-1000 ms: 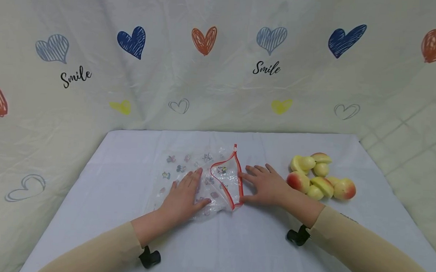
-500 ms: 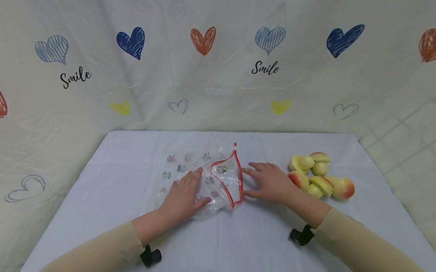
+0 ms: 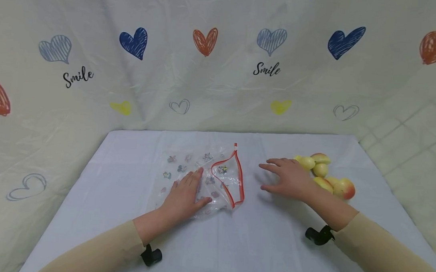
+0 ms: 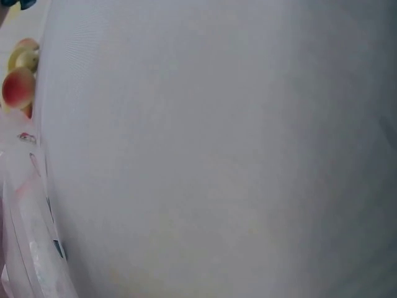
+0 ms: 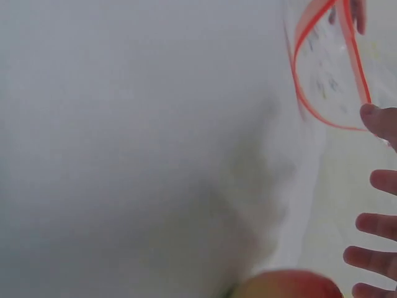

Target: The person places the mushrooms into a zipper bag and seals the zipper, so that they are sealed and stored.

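A clear plastic zip bag [image 3: 181, 158] with small printed figures lies on the table, its red-edged mouth gaping towards the right. On the bag's middle rests my left hand [image 3: 182, 195], fingers straight. My right hand [image 3: 290, 178] hovers over the table between the bag and a cluster of yellow and red fruits [image 3: 344, 188], holding nothing, its fingers spread. It hides part of the cluster. In the right wrist view, the fingers [image 5: 375, 225] are apart, and a red fruit [image 5: 288, 285] shows below. The left wrist view catches only the bag's edge [image 4: 34, 254] and fruits [image 4: 18, 87].
A white cloth covers the table [image 3: 236, 240]. Behind it hangs a pale sheet [image 3: 227, 80] with printed hearts. Black wrist cameras [image 3: 151, 255] sit under both forearms.
My right hand has left the bag's red edge and moved right, towards the fruits, and now covers some of them. The left hand has stayed on the bag.
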Demonstrator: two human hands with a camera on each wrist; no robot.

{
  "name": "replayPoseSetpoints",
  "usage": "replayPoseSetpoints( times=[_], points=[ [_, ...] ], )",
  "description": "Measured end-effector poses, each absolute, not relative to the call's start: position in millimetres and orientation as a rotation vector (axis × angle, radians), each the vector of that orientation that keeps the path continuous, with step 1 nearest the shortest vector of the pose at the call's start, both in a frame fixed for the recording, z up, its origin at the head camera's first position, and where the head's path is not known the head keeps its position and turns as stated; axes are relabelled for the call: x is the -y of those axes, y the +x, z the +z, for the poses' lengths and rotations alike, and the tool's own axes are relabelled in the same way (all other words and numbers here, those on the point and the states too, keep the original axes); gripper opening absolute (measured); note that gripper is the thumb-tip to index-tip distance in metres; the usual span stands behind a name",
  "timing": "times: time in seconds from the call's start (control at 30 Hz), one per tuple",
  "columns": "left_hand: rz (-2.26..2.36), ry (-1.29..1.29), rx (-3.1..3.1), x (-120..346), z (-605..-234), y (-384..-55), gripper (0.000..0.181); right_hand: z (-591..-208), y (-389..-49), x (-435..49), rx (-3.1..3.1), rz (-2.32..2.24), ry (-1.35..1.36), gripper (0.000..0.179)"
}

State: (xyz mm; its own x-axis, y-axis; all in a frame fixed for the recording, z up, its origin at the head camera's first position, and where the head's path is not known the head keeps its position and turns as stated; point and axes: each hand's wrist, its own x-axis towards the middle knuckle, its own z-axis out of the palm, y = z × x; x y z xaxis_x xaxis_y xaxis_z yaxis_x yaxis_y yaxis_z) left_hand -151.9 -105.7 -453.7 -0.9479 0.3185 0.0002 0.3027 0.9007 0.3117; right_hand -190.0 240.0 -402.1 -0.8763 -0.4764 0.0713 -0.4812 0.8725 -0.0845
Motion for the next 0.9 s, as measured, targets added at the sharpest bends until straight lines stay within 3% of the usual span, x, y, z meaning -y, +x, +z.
replayPoseSetpoints(
  times=[0.47, 0.9],
  points=[
    [0.466, 0.491, -3.008, 105, -453, -152, 0.100, -384, -176, -298, 3.039, 0.036, 0.726, 0.058],
    [0.458, 0.493, -3.015, 105, -452, -152, 0.099, -381, -173, -313, 2.979, 0.000, 0.791, 0.058]
  ],
)
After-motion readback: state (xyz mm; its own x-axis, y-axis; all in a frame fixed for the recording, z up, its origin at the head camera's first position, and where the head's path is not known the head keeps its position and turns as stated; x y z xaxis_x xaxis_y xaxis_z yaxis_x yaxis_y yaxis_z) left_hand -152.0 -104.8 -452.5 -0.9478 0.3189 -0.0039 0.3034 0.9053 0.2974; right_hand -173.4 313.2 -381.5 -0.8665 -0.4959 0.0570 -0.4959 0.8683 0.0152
